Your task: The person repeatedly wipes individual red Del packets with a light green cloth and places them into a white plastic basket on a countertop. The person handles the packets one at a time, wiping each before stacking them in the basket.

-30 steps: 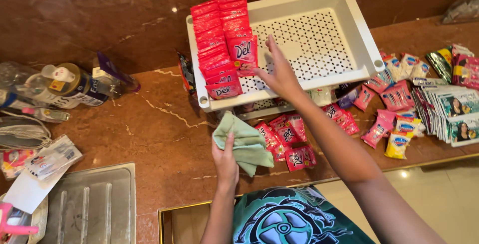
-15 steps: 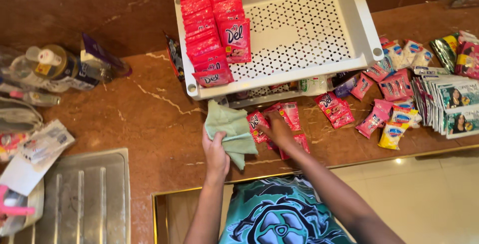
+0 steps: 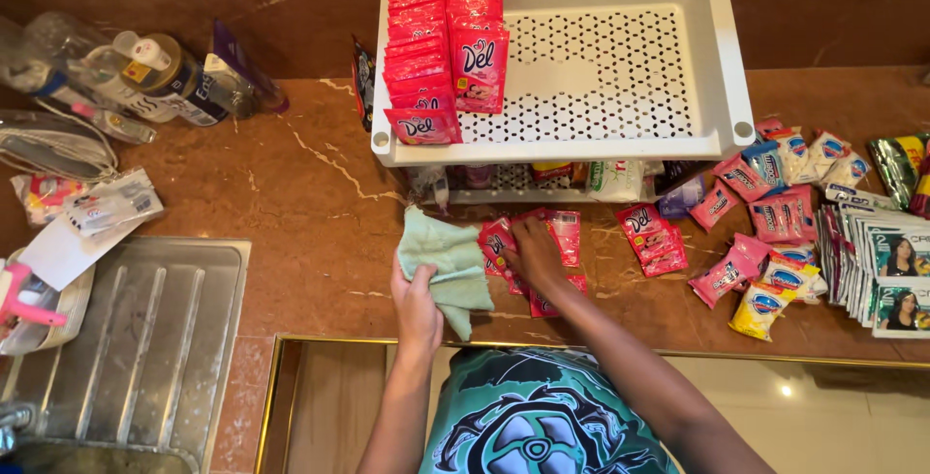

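My left hand grips a folded pale green cloth above the brown marble counter. My right hand rests flat on a small pile of red sachets lying on the counter in front of a white perforated rack tray; whether it grips one I cannot tell. Two rows of red sachets stand packed along the tray's left side. The rest of the tray floor is bare.
More red, pink and yellow sachets and a stack of green-white packets lie to the right. Bottles and jars stand at the back left. A steel sink drainboard sits at the lower left, with packets and paper beside it.
My right hand came down from the tray to the red sachets on the counter and stays on them. The left hand keeps the cloth. The view shifted slightly.
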